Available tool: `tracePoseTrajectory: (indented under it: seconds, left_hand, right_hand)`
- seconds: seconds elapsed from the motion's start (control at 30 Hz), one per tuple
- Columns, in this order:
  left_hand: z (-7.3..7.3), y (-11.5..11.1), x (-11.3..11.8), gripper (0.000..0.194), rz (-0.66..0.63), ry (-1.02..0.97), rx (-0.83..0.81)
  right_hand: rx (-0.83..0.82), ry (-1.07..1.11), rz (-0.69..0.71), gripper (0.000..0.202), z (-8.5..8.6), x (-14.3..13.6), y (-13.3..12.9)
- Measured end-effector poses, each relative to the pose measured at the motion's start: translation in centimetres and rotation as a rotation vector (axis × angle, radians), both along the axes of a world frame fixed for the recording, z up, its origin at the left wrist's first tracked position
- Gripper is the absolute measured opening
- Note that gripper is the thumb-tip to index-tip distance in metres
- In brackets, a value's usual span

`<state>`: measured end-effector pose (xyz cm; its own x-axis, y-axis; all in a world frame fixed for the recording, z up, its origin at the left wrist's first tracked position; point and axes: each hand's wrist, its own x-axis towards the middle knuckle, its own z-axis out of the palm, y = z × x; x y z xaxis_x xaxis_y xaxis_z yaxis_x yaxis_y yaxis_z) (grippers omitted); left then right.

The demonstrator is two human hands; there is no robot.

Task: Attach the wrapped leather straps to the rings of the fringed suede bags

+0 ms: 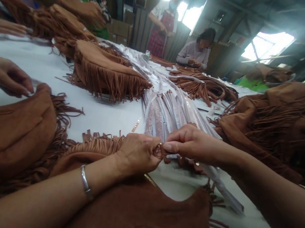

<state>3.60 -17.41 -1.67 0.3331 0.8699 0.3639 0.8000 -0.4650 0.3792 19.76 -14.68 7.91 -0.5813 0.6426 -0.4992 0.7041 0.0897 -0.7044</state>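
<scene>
A brown suede fringed bag (154, 214) lies in front of me, its gold zipper (150, 179) showing below my wrist. Above its upper edge, my left hand (141, 150) is closed around a small ring-like piece (158, 151), apparently at the end of the bag. My right hand (184, 142) meets it there, thumb and forefinger pinching a small brown strip (166, 154). The fingers partly hide both pieces, so how they join cannot be made out. Just behind my hands lies a bundle of straps in clear plastic wrap (167, 112).
Another fringed bag (7, 133) lies at left, with a co-worker's hand (10, 76) by its tip. Farther back on the white table (106, 112) sits a fringed bag (102, 67). Brown fringed pieces (281, 123) are heaped at right. Several people stand or sit across the table.
</scene>
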Motion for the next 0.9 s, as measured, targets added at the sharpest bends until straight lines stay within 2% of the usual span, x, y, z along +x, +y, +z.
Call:
tracePoseTrajectory:
  seconds: [0.1, 0.2, 0.33, 0.5, 0.57, 0.6, 0.7, 0.77, 0.83, 0.9]
  left_hand:
    - [-0.1, -0.1, -0.2, 0.026, -0.003, -0.021, 0.006]
    - [0.0, -0.3, -0.2, 0.024, -0.045, -0.038, 0.003]
    - [0.3, -0.6, -0.3, 0.021, -0.059, -0.043, -0.044]
    - [0.5, -0.6, -0.4, 0.015, -0.017, -0.032, -0.098]
    - [0.5, -0.5, -0.4, 0.016, -0.001, -0.02, -0.121]
    - [0.6, -0.4, -0.4, 0.017, 0.0, -0.011, -0.126]
    - [0.9, 0.0, -0.3, 0.022, -0.021, 0.034, -0.104]
    - [1.3, 0.0, -0.3, 0.036, -0.028, 0.079, -0.048]
    - [1.8, -0.1, -0.3, 0.049, -0.026, 0.157, -0.005]
    - [2.1, -0.5, -0.5, 0.038, -0.035, 0.278, -0.004]
  right_hand:
    - [0.291, -0.035, 0.118, 0.033, 0.3, -0.6, -1.2]
    - [0.474, -0.02, 0.172, 0.034, -0.4, -0.6, -2.3]
    - [0.643, -0.024, 0.111, 0.031, -2.4, -0.2, -3.9]
    - [0.71, 0.058, -0.021, 0.029, -4.6, -0.3, -5.6]
    - [0.669, 0.089, -0.075, 0.03, -4.6, -0.2, -5.2]
    - [0.593, 0.103, -0.073, 0.031, -4.3, -0.1, -4.8]
    - [0.239, 0.102, -0.045, 0.035, -2.9, 0.5, -2.8]
    - [0.06, 0.069, -0.082, 0.037, -2.1, 0.8, -1.7]
    - [-0.008, 0.06, -0.159, 0.038, -1.8, 0.9, -1.2]
    - [0.014, 0.088, -0.208, 0.036, -2.0, 1.0, -1.1]
